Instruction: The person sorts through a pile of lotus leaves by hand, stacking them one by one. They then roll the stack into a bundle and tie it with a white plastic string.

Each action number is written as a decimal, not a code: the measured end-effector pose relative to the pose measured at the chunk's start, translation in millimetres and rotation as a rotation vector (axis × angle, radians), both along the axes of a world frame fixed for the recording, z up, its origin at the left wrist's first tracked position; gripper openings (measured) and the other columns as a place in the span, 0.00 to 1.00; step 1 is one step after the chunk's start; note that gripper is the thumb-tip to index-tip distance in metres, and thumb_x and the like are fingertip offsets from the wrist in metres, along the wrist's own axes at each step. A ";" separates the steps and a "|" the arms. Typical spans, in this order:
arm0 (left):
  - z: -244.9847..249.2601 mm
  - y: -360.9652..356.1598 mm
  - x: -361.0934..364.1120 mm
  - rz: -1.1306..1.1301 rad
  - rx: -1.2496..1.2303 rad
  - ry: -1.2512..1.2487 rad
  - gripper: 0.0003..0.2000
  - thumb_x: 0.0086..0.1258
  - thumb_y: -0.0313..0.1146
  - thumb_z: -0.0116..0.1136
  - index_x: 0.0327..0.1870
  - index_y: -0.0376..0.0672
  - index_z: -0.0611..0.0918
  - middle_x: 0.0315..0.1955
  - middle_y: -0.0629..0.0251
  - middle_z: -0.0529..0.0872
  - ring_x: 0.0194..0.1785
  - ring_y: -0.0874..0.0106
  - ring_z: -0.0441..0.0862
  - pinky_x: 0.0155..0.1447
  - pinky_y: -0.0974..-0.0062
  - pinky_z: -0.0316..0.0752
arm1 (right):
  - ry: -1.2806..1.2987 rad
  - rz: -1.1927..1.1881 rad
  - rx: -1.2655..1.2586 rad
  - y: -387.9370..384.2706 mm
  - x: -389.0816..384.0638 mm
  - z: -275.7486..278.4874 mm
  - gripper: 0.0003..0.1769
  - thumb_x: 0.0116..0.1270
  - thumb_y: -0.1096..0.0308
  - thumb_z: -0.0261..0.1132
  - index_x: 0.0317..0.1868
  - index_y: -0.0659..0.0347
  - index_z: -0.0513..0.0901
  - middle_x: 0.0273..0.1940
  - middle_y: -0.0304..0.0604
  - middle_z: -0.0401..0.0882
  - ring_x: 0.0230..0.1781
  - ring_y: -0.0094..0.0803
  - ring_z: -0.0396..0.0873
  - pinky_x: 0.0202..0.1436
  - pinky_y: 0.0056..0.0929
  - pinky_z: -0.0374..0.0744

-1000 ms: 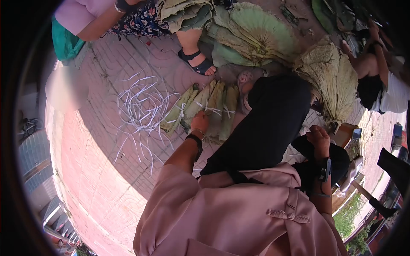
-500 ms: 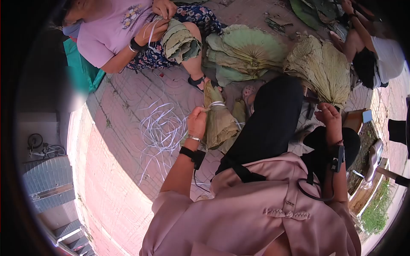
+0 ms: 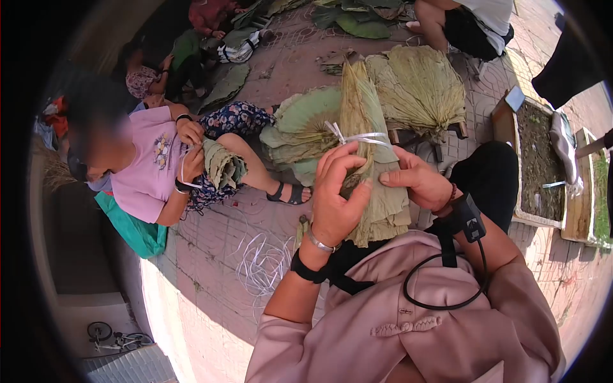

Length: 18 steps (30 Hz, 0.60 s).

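Now the leaf bundle (image 3: 385, 214) has been raised near the blouse (image 3: 357, 338), grasped by the fingers of the left hand (image 3: 335, 207) and newly joined right hand (image 3: 426, 182), its white tie (image 3: 370, 136) within reach.

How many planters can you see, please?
2. A soil-filled planter stands on the right; a grassy planter is just beyond it, nearer the picture's edge. Others may be hidden.
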<state>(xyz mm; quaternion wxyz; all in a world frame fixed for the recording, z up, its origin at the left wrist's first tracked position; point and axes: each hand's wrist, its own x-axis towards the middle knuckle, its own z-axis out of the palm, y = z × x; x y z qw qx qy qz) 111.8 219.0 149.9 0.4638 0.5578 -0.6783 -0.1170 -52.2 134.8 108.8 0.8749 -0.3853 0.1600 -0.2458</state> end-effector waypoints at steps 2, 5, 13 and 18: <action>-4.4 -10.3 -10.7 -0.101 0.045 0.157 0.11 0.61 0.25 0.55 0.46 0.38 0.74 0.56 0.55 0.73 0.56 0.68 0.71 0.60 0.73 0.64 | -0.091 -0.045 0.112 -7.4 -15.2 -6.5 0.33 0.59 0.78 0.62 0.65 0.61 0.62 0.55 0.41 0.73 0.54 0.29 0.74 0.60 0.31 0.71; -11.6 -30.9 -9.1 0.024 0.241 0.733 0.19 0.71 0.38 0.51 0.58 0.39 0.68 0.57 0.59 0.72 0.59 0.68 0.69 0.62 0.67 0.64 | -0.123 -0.126 0.132 -19.2 -42.6 -12.8 0.34 0.58 0.80 0.61 0.65 0.60 0.62 0.56 0.41 0.73 0.55 0.29 0.74 0.61 0.31 0.71; -23.8 -82.3 -51.2 -0.344 0.816 1.043 0.25 0.62 0.31 0.62 0.59 0.36 0.68 0.49 0.62 0.77 0.50 0.73 0.76 0.54 0.74 0.72 | -0.171 -0.262 0.191 -37.2 -69.1 -27.2 0.34 0.56 0.81 0.61 0.65 0.61 0.64 0.54 0.40 0.73 0.51 0.26 0.74 0.57 0.27 0.72; -34.8 -96.9 -62.3 -0.217 0.764 0.871 0.22 0.58 0.29 0.63 0.53 0.35 0.71 0.45 0.63 0.80 0.45 0.74 0.78 0.49 0.75 0.74 | 0.216 -0.593 -0.161 -53.4 -92.7 -31.8 0.24 0.59 0.77 0.59 0.58 0.62 0.70 0.47 0.35 0.74 0.42 0.21 0.72 0.49 0.22 0.71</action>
